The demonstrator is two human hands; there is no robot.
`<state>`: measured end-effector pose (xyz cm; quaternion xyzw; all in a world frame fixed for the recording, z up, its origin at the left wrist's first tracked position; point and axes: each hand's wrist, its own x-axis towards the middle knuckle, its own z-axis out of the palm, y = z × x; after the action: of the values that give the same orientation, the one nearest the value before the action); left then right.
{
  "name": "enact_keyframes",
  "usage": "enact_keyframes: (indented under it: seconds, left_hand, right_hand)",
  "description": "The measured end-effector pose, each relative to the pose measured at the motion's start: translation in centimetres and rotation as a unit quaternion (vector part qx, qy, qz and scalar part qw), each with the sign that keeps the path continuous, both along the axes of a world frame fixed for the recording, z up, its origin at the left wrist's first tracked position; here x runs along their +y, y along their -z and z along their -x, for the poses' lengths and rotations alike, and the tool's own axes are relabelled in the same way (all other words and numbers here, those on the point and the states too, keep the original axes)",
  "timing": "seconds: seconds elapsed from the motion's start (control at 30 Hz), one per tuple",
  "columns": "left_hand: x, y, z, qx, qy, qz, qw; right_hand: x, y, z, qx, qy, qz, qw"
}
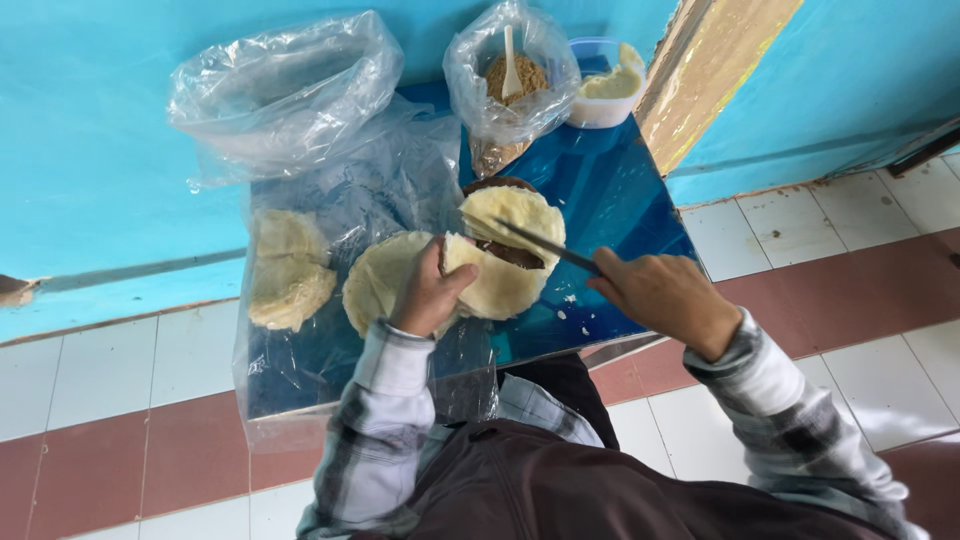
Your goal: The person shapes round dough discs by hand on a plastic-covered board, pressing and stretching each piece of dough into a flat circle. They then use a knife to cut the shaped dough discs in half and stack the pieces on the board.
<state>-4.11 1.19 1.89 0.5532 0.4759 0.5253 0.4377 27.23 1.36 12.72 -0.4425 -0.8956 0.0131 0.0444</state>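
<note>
My left hand (428,293) pinches the left edge of a pale round flat cake (510,250) that is split open, showing a dark brown filling (512,254) inside. My right hand (665,292) grips the handle of a thin knife (535,243), whose blade lies across the opened cake over the filling. Another pale flat cake (380,278) rests just left of it, partly under my left hand. All of it sits on a small blue table (620,200).
A clear plastic sheet (300,370) covers the table's left half, with two more flat cakes (288,270) on it. At the back stand an empty clear bag (280,90), a bag of brown crumbs with a white spoon (510,70), and a tub of pale paste (608,85). Turquoise wall behind; tiled floor around.
</note>
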Motion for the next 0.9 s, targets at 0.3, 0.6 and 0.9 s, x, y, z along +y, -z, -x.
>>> enact_keyframes:
  seconds: [0.3,0.6,0.9]
  left_hand:
    - [0.1,-4.1,0.6,0.137,-0.017,0.008,0.99]
    - [-2.0,-0.7,1.3,-0.029,-0.041,0.0,0.999]
    - [-0.3,0.4,1.8,0.026,-0.058,-0.01,0.998]
  right_hand:
    - [-0.8,5.0,1.1,0.202,0.067,0.158,0.964]
    - [-2.5,6.7,1.1,0.082,0.042,-0.019,0.996]
    - [-3.0,6.0,1.2,0.054,0.019,-0.06,0.997]
